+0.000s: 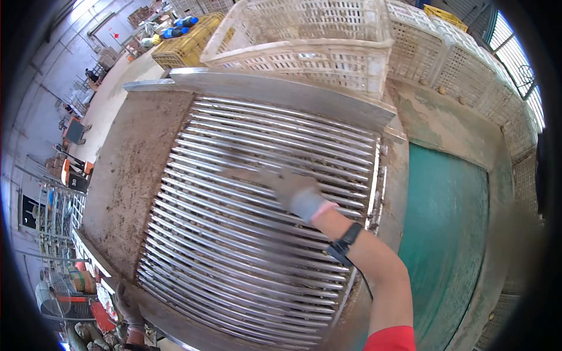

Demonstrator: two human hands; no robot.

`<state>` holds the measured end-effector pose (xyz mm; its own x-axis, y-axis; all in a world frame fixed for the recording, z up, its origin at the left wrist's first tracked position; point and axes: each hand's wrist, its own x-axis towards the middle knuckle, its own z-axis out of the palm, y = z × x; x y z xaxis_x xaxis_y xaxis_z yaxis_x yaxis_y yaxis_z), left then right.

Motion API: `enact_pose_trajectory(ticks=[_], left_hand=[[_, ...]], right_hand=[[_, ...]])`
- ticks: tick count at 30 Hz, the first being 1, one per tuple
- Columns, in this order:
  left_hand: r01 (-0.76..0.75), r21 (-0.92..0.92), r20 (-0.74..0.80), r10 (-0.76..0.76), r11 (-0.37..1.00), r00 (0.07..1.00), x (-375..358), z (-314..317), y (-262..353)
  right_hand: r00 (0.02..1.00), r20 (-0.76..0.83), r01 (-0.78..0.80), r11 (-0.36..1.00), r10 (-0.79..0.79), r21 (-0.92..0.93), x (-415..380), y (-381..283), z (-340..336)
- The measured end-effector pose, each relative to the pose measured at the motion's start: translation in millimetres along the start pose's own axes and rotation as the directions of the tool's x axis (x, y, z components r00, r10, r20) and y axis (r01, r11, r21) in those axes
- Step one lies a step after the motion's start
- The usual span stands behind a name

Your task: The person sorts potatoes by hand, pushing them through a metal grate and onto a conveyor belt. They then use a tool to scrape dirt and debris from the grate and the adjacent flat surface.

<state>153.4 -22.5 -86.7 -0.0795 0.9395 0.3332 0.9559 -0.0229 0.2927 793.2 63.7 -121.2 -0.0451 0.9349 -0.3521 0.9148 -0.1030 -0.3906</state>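
Observation:
My right hand (pixel 294 192), in a dirty pale glove with a grey cuff, is over the middle of a rack of shiny metal rollers (pixel 246 234). Motion blurs its fingers. A brown streak reaches left from it across the bars; whether this is fingers or a held piece, I cannot make out. Dirt lies between the rollers. At the lower left, my left hand (pixel 127 307), also gloved with dark fingertips, is beside the machine's metal side rim (pixel 175 324). Its fingers look extended, with nothing visible in them.
A soil-covered plate (pixel 134 175) adjoins the rollers on the left. Behind the metal back wall (pixel 281 96) stands a white plastic crate (pixel 304 58), with a yellow crate (pixel 190 44) beyond. Right is a green surface (pixel 445 234); stacked crates (pixel 468 67) line the far right.

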Motion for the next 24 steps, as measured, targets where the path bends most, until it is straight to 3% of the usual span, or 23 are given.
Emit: enact_pose_trajectory(ticks=[4, 5, 7, 9, 10, 12, 15, 16, 19, 21, 24], left_hand=[[0.015, -0.038, 0.010, -0.015, 0.999, 1.000, -1.8, -3.0, 18.0], [-0.014, -0.014, 0.010, 0.014, 1.000, 1.000, -2.2, -4.6, 23.7], [-0.046, -0.017, 0.000, 0.046, 0.999, 0.999, -5.5, -4.6, 14.8], [0.008, -0.070, -0.026, -0.010, 0.998, 1.000, -4.8, 0.3, 26.0], [0.038, -0.086, -0.020, -0.040, 0.996, 0.999, -7.7, -4.9, 29.8], [0.052, -0.087, -0.042, -0.056, 0.995, 0.998, -6.7, 3.3, 28.7], [0.074, -0.060, 0.005, -0.074, 0.995, 0.997, -5.1, -8.6, 47.0], [0.063, -0.026, -0.003, -0.063, 0.998, 0.998, -5.5, -8.0, 46.6], [-0.008, 0.079, -0.008, 0.008, 0.997, 1.000, -8.1, -8.0, 40.4], [-0.099, 0.150, 0.018, 0.097, 0.984, 0.995, -8.0, -9.0, 28.3], [-0.014, -0.042, 0.028, 0.015, 0.999, 0.999, -8.7, -10.2, 34.0]], right_hand=[[0.956, -0.101, 0.285, 0.951, -0.274, 0.121, 45.1, -4.8, -41.4], [0.946, -0.105, 0.302, 0.952, -0.307, -0.059, 69.2, 43.4, -11.7], [0.983, 0.186, -0.016, 0.987, -0.014, 0.158, 15.9, 39.1, -60.6], [0.884, 0.285, -0.297, 0.916, 0.371, -0.271, -16.6, 78.8, -47.6], [0.848, 0.361, -0.242, 0.889, 0.388, -0.388, -30.8, 128.6, -29.0], [0.765, 0.324, -0.416, 0.811, 0.557, -0.412, -62.8, 122.4, -55.4], [0.730, 0.372, -0.552, 0.816, 0.572, -0.171, -42.9, 36.5, -112.3], [0.890, 0.241, -0.377, 0.922, 0.387, -0.086, -18.1, 47.7, -100.5], [0.987, 0.084, -0.152, 0.976, 0.140, 0.158, 46.0, 0.4, -94.6], [0.966, 0.170, -0.212, 0.975, 0.197, 0.071, 53.9, 0.7, -86.5], [0.840, 0.298, -0.356, 0.875, 0.454, -0.328, 26.6, 59.5, -59.0]])
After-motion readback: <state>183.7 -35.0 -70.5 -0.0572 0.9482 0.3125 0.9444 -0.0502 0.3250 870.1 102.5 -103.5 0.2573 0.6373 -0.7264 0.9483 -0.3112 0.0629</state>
